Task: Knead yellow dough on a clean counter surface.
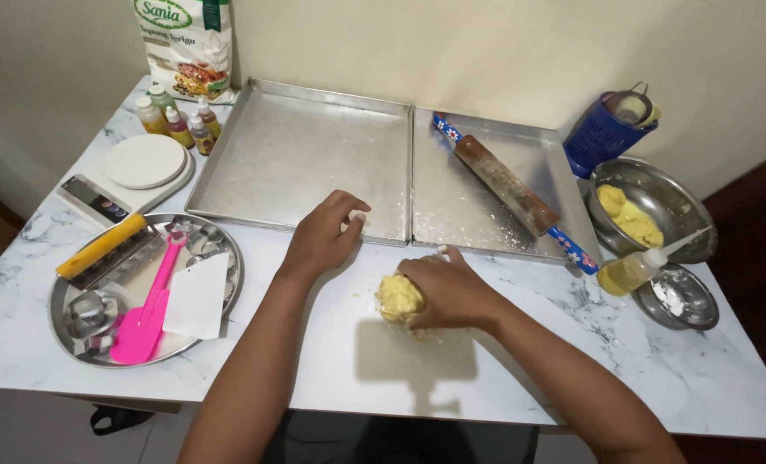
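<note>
Right hand (451,292) cupped over a lump of yellow dough (398,297) on the marble worktop (572,361), fingers curled down around its right side and holding it, palm on top. Dough sits roughly mid-worktop, just in front of the seam between the two baking trays.

Left hand (324,236) resting at the front lip of the left aluminium tray (305,155), fingers (354,219) loosely bent with the tips gathered together, touching the floured tray edge. Can't tell if anything is pinched between them, looks empty.

Right tray (486,198) butted up against the left one, with a wooden rolling pin (507,185) with blue floral handles lying diagonally across it, the near handle poking over the tray's front right corner.

Off to the right: steel bowl (666,202) with more yellow dough, a squeeze bottle of yellow oil (632,271) tipped on its side against a small steel dish (683,296), blue jug (602,133) with a strainer behind.

Off to the left: round steel platter (219,292) with a pink spatula (146,309), white scraper (198,296), cookie cutters and a yellow-handled tool. Kitchen scale (142,167), small food-colouring bottles (177,120) and a flour bag (185,43) at the back.

Open room: bare worktop in front of the dough down to the near edge, plus a wide patch on the near right.
</note>
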